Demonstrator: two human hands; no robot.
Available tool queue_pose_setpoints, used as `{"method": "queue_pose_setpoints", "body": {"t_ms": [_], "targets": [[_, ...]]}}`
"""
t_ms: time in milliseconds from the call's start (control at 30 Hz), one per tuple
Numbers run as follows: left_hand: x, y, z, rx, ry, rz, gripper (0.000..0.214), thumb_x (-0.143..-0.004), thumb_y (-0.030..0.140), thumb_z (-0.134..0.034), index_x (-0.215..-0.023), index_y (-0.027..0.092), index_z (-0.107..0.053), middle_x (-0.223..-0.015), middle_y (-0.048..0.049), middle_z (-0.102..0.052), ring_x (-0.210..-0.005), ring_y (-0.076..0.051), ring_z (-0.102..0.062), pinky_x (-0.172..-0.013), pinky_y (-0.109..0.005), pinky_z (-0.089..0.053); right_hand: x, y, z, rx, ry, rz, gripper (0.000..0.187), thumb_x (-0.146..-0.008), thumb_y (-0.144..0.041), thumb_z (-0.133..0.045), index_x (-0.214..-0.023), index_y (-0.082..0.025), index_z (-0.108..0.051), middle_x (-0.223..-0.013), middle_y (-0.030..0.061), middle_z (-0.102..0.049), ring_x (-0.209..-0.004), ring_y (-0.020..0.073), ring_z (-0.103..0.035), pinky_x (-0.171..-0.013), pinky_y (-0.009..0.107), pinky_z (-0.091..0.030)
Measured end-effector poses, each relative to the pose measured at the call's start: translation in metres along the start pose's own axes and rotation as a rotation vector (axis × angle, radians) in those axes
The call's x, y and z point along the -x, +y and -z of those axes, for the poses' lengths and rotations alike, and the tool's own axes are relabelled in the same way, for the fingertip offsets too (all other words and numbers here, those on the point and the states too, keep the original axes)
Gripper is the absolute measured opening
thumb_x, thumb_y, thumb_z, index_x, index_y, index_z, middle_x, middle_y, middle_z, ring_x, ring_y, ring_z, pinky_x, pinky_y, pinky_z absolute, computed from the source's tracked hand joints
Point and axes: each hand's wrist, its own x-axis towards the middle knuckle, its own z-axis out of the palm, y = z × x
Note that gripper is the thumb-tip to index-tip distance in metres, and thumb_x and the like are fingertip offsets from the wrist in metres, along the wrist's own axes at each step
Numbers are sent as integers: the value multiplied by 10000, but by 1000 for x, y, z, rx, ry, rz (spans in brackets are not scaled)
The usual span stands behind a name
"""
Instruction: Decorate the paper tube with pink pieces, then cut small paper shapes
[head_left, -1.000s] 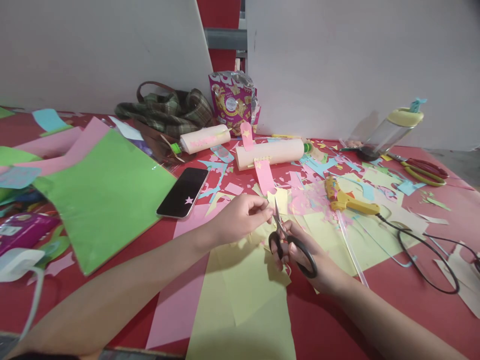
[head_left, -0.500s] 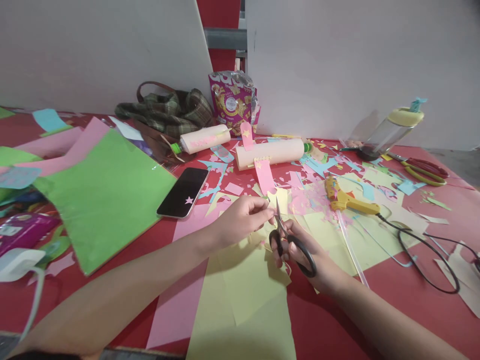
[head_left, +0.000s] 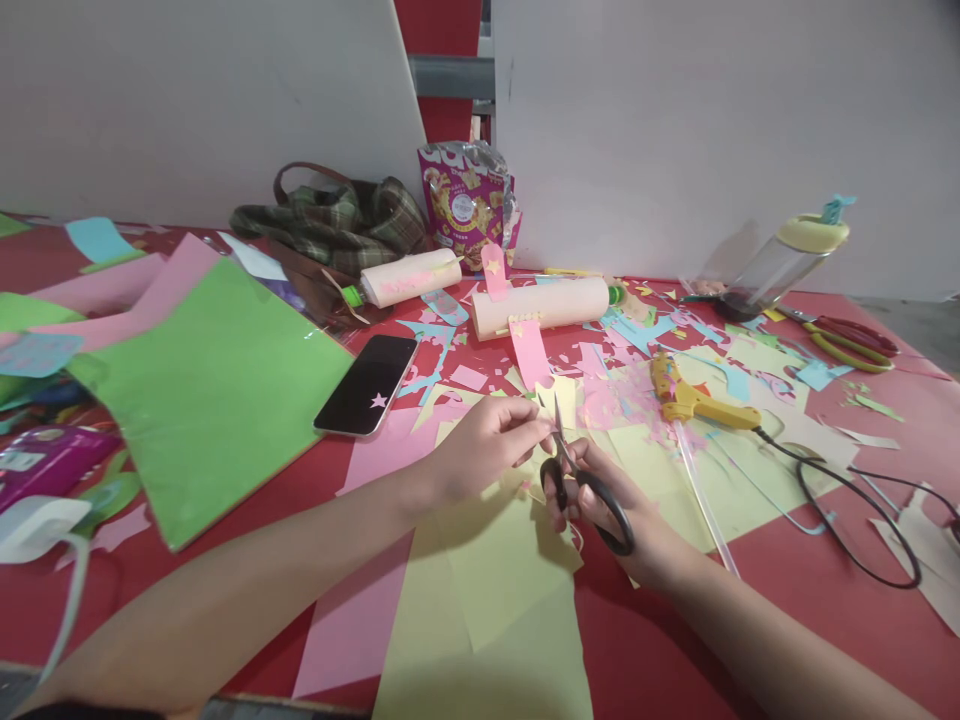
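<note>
Snipping, seemingly
Right hand [head_left: 639, 516] holds parted scissors [head_left: 565, 458], toward eleven o'clock; left hand [head_left: 491, 447] pinches a scrap [head_left: 547, 416] (barely visible); next cut wants steadiness.

Legibility of markings: no word readable

1 upright purple snack bag [head_left: 469, 205] carries large white letters [head_left: 453, 158] along its creased top and smaller print below; the wording cannot be made out. 1 purple packet [head_left: 75, 455] at far left bears a pale patch [head_left: 19, 460], its marks too blurred to read.
</note>
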Motion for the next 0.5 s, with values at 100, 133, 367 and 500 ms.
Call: {"method": "queue_pose_setpoints", "body": {"t_ms": [100,133,367,500], "targets": [[1,1,-3,28,24,0,253,-785,284,-367,-613,148,-494,-494,42,-361,-479,-71,-353,-477,-203,-294,0,-1,-1,12,8,-10,272,-760,-425,-489,-841,-222,-328,-724,-13,-462,-592,101,-460,-505,227,-342],[2,0,-4,37,34,6,254,-782,285,-367,-602,149,-484,-494,41,-362,-477,-71,-352,-473,-202,-298,0,-1,-1,9,11,-11,266,-763,-421,-487,-840,-222,-328,-725,-14,-460,-591,100,-462,-515,232,-345],[4,-2,-12,117,74,54,254,-781,292,-359,-579,161,-439,-485,53,-349,-446,-65,-371,-446,-188,-316,0,1,-2,3,24,-14,253,-771,-414,-479,-838,-220,-332,-683,-14,-477,-591,112,-467,-518,239,-334],[4,-2,-15,144,74,49,264,-783,281,-355,-558,160,-420,-474,56,-358,-438,-63,-370,-448,-192,-317,1,2,-2,2,19,-11,234,-786,-404,-464,-840,-219,-331,-642,-17,-502,-601,116,-472,-555,251,-338]]}}
